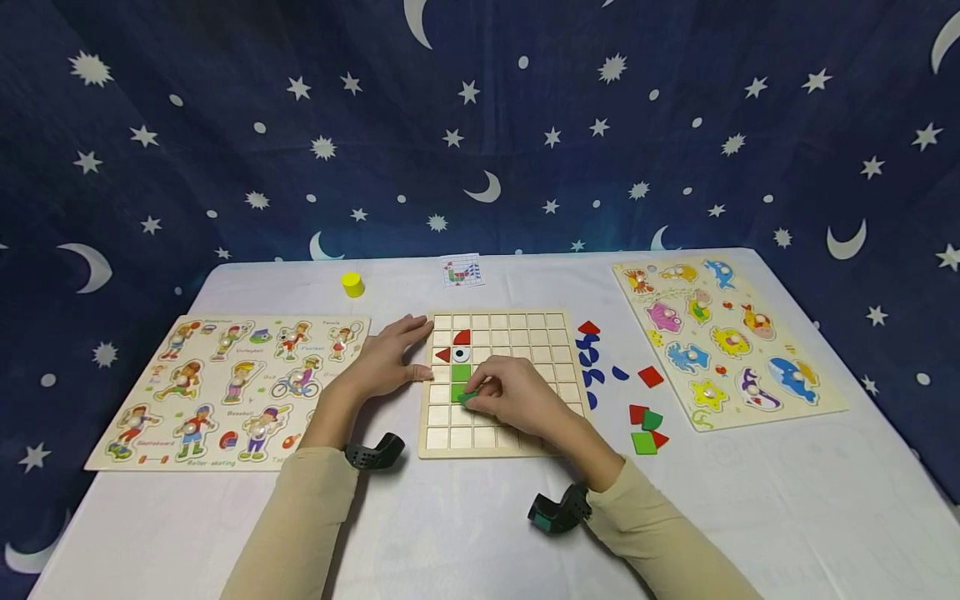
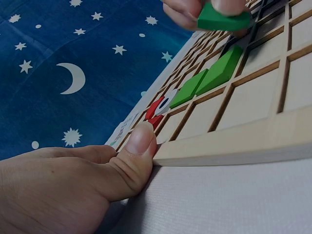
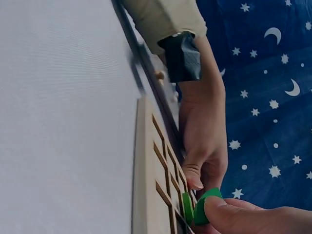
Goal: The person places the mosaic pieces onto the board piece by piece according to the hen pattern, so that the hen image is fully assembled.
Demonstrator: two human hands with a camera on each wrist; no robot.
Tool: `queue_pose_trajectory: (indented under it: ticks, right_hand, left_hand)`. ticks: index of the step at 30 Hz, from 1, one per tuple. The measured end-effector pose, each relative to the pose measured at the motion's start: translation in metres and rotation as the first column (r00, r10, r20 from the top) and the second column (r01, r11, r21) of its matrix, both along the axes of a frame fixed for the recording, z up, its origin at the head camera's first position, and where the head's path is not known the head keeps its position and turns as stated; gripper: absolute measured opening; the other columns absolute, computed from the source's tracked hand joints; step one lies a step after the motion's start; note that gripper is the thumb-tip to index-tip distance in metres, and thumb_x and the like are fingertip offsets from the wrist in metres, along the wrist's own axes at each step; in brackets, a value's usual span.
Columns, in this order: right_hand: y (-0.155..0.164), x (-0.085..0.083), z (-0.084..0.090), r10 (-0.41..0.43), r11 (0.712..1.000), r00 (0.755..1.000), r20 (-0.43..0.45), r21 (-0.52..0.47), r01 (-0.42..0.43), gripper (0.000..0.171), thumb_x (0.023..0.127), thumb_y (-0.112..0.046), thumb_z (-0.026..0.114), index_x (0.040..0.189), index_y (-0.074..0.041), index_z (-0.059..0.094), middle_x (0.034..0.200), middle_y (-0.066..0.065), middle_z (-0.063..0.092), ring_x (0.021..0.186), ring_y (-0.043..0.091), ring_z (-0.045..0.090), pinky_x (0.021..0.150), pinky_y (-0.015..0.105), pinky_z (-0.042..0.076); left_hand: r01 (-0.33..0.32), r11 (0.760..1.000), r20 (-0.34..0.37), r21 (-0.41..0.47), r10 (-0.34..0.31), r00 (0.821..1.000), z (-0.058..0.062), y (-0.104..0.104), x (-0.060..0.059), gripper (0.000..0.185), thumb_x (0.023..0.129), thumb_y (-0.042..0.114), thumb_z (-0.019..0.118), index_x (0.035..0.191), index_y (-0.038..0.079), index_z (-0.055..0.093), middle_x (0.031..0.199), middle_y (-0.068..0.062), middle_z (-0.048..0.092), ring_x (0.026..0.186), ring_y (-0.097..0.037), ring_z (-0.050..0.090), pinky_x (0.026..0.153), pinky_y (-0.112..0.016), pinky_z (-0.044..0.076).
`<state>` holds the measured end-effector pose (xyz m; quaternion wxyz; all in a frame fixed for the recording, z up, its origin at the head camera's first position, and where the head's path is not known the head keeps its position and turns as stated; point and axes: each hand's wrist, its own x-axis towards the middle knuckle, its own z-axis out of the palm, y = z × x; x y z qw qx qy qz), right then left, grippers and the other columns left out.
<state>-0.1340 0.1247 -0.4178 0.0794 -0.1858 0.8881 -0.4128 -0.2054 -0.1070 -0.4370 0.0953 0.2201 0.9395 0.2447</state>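
Observation:
A wooden grid board point(image 1: 495, 454) lies on the white table. My left hand point(image 1: 386, 358) is at its left side, fingers extended and thumb touching the board's edge. Between thumb and fingers, my right hand point(image 1: 517, 396) pinches a dark green piece point(image 2: 224, 19) with a curved edge, held just over the grid's left part. Set in the grid's cells are a red quarter-round piece point(image 1: 462, 337), a red triangle point(image 1: 443, 355), a white eye tile point(image 1: 461, 354) and a green square point(image 1: 461, 372). Another green piece point(image 1: 457, 390) sits below that square, partly hidden by the right hand.
Blue curved pieces point(image 1: 589, 358) and several red and green pieces point(image 1: 643, 442) lie right of the board. A patterned card point(image 1: 461, 270) and yellow cylinder point(image 1: 352, 285) are at the back. A sports puzzle point(image 1: 213, 400) lies left, a sea-animal puzzle point(image 1: 720, 367) right.

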Motion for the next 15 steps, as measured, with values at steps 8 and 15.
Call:
queue_pose_trajectory:
  ticks: [8,15]
  right_hand:
    - [-0.010,0.005,-0.009,-0.053,0.998,0.995,-0.079,0.027,0.056,0.009,0.077,-0.020,0.080,0.076,-0.021,0.071,0.064,-0.012,0.062,0.058,0.001,0.055,0.056,0.019,0.045]
    - [-0.013,0.007,-0.012,-0.087,0.989,0.988,-0.129,0.109,0.101,0.010,0.077,-0.028,0.079,0.073,-0.025,0.071,0.062,-0.016,0.063,0.055,-0.003,0.051,0.055,0.018,0.040]
  left_hand:
    - [-0.008,1.000,0.004,-0.003,0.008,1.000,0.000,0.000,0.001,0.082,0.079,0.041,0.074,0.147,0.015,0.037,0.156,-0.007,0.030,0.147,-0.030,0.017,0.110,-0.064,0.018]
    - [-0.006,1.000,0.003,0.003,0.006,1.000,0.001,0.000,0.001,0.081,0.079,0.040,0.074,0.147,0.015,0.037,0.155,-0.007,0.030,0.147,-0.031,0.017,0.110,-0.064,0.017]
